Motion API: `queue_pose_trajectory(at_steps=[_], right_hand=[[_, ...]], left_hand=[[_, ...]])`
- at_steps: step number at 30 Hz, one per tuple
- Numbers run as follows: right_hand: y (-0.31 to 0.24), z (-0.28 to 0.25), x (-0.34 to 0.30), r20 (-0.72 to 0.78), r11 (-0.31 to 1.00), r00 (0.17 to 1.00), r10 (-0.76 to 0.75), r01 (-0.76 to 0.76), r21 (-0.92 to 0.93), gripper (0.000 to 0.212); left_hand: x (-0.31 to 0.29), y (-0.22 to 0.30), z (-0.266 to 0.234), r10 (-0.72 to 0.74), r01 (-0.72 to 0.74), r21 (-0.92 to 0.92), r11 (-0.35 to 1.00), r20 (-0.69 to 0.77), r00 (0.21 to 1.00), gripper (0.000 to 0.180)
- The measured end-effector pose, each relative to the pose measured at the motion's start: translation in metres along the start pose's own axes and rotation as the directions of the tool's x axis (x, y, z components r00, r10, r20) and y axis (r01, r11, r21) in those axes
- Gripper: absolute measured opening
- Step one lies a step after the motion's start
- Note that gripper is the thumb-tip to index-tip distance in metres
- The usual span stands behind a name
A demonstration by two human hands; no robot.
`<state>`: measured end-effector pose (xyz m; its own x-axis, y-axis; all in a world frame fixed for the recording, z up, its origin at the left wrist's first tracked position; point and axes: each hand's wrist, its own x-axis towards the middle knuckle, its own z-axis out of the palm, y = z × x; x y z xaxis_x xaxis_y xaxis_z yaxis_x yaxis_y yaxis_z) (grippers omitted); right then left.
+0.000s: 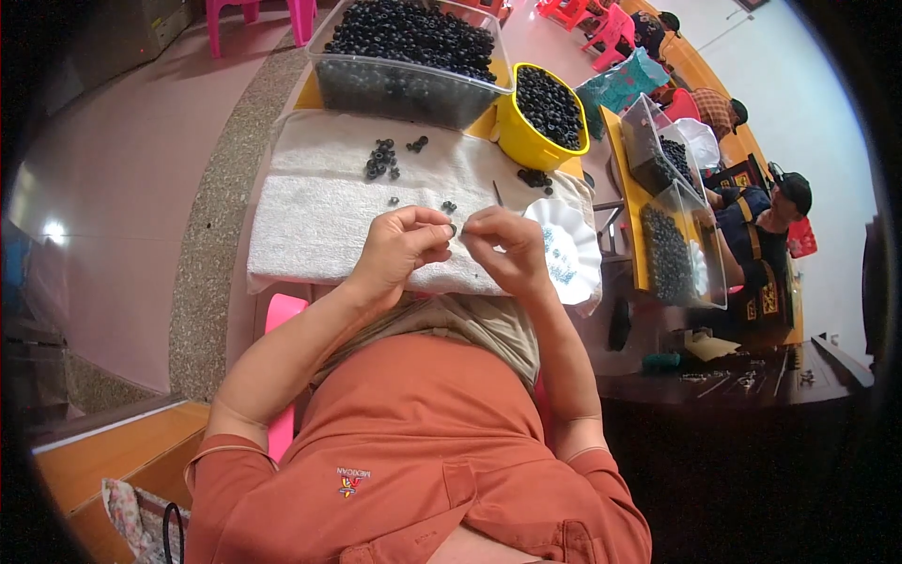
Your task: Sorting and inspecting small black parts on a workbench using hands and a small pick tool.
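My left hand (399,252) pinches a small round black part (452,229) between thumb and fingertips, over the white cloth (305,211) in front of me. Close beside it, my right hand (512,246) has its thumb and finger pressed together; whatever they hold is too small to make out. Loose black ring-shaped parts (381,162) lie in a cluster beyond my left hand, with a few more nearer my fingers. Just past my right hand rests a thin dark tool (498,194). A white wavy-rimmed dish (584,235) with tiny blue bits (561,268) sits at its right.
At the table's far side stand a clear bin (404,92) and a yellow tub (517,136), both full of black parts. To the right, another table (625,193) carries clear bins (669,249), with a person (756,221) seated behind it. Pink stools (258,14) stand far left.
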<state>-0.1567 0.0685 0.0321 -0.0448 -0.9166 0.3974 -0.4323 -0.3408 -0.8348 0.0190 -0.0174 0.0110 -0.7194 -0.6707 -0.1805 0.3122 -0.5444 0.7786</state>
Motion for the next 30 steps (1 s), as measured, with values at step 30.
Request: queue_pose_trajectory(at_steps=[30], right_hand=[[-0.01, 0.009, -0.008, -0.04, 0.934, 0.99, -0.135, 0.114, -0.337, 0.028]], left_hand=[[-0.001, -0.009, 0.002, -0.112, 0.12, -0.12, 0.985, 0.075, 0.991, 0.008]])
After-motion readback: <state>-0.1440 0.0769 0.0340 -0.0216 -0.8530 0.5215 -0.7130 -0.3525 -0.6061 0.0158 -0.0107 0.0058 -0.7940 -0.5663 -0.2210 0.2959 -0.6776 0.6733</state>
